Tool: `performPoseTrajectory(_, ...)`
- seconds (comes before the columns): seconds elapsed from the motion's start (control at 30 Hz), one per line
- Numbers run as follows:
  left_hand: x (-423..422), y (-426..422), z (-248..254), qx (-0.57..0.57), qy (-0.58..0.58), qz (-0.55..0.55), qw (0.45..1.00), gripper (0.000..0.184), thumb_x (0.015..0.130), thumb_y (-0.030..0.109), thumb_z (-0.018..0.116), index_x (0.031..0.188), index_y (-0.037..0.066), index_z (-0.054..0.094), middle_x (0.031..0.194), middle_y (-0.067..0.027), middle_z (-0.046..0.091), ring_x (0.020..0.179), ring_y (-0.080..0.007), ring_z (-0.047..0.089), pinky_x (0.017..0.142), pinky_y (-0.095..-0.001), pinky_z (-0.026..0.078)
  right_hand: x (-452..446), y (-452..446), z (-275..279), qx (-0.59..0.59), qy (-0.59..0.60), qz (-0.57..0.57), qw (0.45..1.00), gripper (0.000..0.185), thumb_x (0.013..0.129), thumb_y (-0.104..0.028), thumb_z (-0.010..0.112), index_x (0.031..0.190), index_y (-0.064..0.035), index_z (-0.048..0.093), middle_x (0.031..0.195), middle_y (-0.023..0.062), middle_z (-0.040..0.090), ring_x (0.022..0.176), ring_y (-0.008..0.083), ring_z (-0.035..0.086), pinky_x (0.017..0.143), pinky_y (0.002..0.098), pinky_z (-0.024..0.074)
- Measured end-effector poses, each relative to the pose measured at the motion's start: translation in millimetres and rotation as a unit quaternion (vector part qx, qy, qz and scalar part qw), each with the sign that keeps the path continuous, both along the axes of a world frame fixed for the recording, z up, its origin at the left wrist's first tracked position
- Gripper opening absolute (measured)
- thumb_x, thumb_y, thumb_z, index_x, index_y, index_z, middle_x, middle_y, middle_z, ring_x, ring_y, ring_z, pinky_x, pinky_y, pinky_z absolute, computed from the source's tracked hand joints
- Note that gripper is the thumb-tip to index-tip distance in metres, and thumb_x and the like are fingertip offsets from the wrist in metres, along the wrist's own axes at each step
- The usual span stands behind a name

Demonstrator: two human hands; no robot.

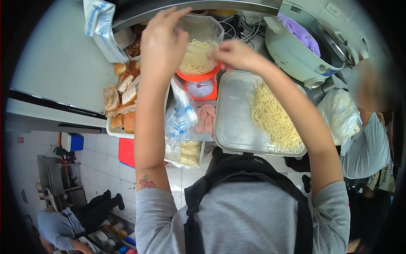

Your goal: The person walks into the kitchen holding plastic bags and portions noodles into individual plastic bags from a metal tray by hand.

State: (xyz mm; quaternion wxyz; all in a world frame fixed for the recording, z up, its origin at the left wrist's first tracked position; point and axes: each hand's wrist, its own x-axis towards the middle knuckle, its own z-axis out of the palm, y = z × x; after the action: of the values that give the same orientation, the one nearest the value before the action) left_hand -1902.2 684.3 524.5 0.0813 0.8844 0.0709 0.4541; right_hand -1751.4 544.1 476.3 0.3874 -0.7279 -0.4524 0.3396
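A clear plastic bag (205, 26) with pale noodles (196, 63) inside sits on the orange pan (202, 77) of a kitchen scale (200, 88). At the bag's left side is my left hand (164, 38), its fingers stretched out and the thumb apart. My right hand (234, 55), slightly blurred, has its fingers pinched at the right edge of the bag. Below my right forearm, a metal tray (234, 114) bears a heap of loose yellow noodles (275, 116) on its right part.
Left of the scale stands a white tub (111, 127) of roasted meat pieces (122, 95). Plastic bags (181, 116) and a pink cloth (206, 119) lie before the scale. A large pale green cooker (292, 51) stands at back right. One person (363, 144) is at right, another (63, 226) at lower left.
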Motion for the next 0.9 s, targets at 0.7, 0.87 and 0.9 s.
performPoseTrajectory(0.7,-106,-39,-140,-0.383,-0.013,0.048,0.922,0.037,0.084,-0.001,0.058,0.12,0.006,0.063,0.114,-0.0138,0.061,0.103,-0.0247,0.061,0.088,-0.035,0.048,39,-192,-15,0.05,-0.314,-0.148,0.936,0.018,0.086,-0.019,0.068,0.099,-0.0078,0.072,0.112,0.0094,0.067,0.088,0.0224,0.068,0.079,0.0317,0.0521)
performPoseTrajectory(0.87,-101,-47,-140,-0.362,0.021,0.035,0.931,0.037,0.084,-0.001,0.058,0.12,0.005,0.063,0.111,-0.0142,0.062,0.101,-0.0248,0.062,0.086,-0.0348,0.049,55,-191,95,0.103,-0.238,-0.16,0.952,0.029,0.099,-0.026,0.054,0.116,-0.0067,0.067,0.082,-0.0046,0.062,0.063,0.0026,0.054,0.056,0.0183,0.044)
performPoseTrajectory(0.9,-100,-49,-140,-0.362,0.032,0.029,0.931,0.037,0.084,-0.001,0.058,0.12,0.005,0.063,0.11,-0.0144,0.062,0.1,-0.0248,0.062,0.086,-0.0349,0.049,56,-186,118,0.103,-0.226,-0.184,0.951,0.032,0.098,-0.027,0.054,0.118,-0.0058,0.066,0.077,-0.0049,0.06,0.059,0.0035,0.053,0.056,0.0197,0.0441)
